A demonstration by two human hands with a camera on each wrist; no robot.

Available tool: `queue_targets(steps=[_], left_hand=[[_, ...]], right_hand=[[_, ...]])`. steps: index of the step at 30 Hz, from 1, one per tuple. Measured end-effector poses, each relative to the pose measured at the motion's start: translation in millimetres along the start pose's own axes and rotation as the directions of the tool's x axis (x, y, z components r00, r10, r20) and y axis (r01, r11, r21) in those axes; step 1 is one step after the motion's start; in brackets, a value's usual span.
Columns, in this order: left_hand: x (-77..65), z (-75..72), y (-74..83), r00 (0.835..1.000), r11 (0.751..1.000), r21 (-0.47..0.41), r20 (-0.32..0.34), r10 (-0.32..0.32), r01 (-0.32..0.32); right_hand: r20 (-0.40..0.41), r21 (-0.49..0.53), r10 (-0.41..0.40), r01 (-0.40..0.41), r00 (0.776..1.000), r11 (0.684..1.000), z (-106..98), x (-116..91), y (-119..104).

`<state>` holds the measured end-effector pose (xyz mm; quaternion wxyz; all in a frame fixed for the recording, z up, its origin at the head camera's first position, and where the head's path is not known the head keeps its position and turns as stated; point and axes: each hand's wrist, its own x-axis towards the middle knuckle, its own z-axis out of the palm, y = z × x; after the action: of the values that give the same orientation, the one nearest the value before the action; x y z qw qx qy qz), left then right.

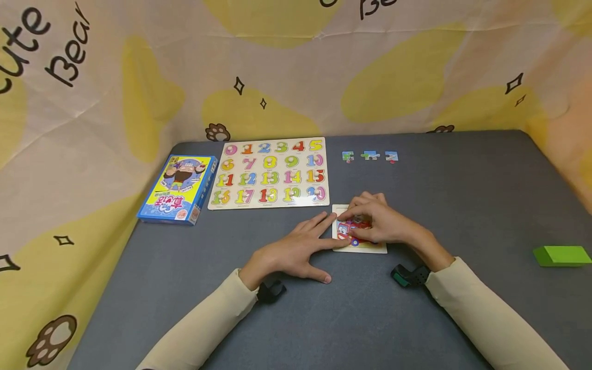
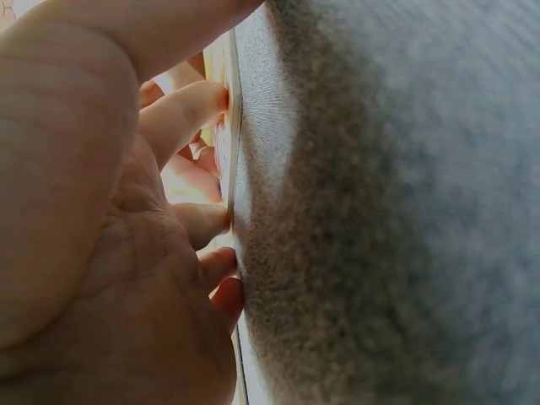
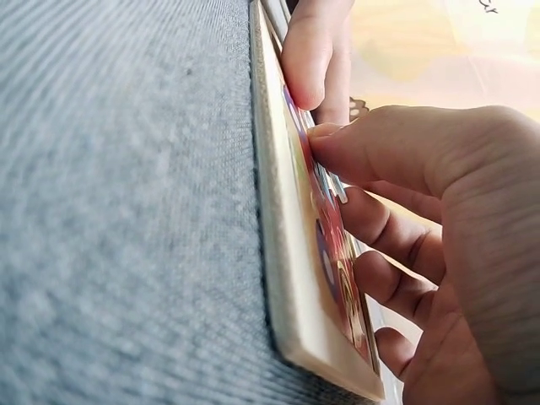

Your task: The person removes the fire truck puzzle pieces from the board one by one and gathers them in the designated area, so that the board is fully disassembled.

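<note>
A small wooden puzzle board [image 1: 367, 248] with a red vehicle picture and pale border lies flat on the table. My left hand [image 1: 298, 252] has its fingers spread, and its index finger and thumb side rest at the board's left edge. Over the board my right hand [image 1: 384, 218] holds a puzzle piece [image 1: 343, 229] between thumb and fingers. In the right wrist view the thumb [image 3: 337, 152] touches the red picture, and one piece edge stands slightly raised. The right hand covers much of the picture.
A number puzzle board [image 1: 268, 172] lies behind the hands, with a blue and yellow box [image 1: 178, 187] at its left. Several small jigsaw pieces, including a middle piece [image 1: 370, 155], form a row at the back. A green block [image 1: 561, 256] sits far right.
</note>
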<state>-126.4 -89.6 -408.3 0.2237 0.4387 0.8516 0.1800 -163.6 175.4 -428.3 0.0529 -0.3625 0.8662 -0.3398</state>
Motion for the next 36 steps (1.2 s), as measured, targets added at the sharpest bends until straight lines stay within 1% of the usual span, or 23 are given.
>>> queue_targets(steps=[6,13,16,23,33,36], left_hand=[[-0.4,1.1,-2.4,1.0,1.0,-0.011,0.006,0.005,-0.005],[-0.6,0.6,-4.9,1.0,1.0,-0.016,0.01,0.02,-0.02],[-0.3,0.6,-5.6,1.0,1.0,-0.016,0.01,0.019,-0.019],[-0.4,-1.1,-3.3,1.0,1.0,-0.018,0.007,0.011,-0.011],[-0.1,-1.1,-2.9,1.0,1.0,-0.008,0.001,0.014,-0.014],[-0.4,-1.2,-2.3,1.0,1.0,-0.012,-0.004,0.014,-0.014]], right_hand=[[-0.013,0.029,-0.012,0.013,1.0,0.999,1.5,-0.8,3.1],[-0.017,0.064,0.011,-0.01,1.0,0.998,1.9,-1.1,4.4],[-0.022,0.063,0.011,-0.01,1.0,0.998,2.0,-1.1,4.4],[-0.047,0.067,-0.016,0.019,0.999,0.998,4.0,-1.7,6.7],[-0.041,0.059,-0.008,0.01,0.999,0.998,3.9,-2.4,6.0],[-0.046,0.049,-0.017,0.019,0.999,0.999,4.2,-2.4,6.4]])
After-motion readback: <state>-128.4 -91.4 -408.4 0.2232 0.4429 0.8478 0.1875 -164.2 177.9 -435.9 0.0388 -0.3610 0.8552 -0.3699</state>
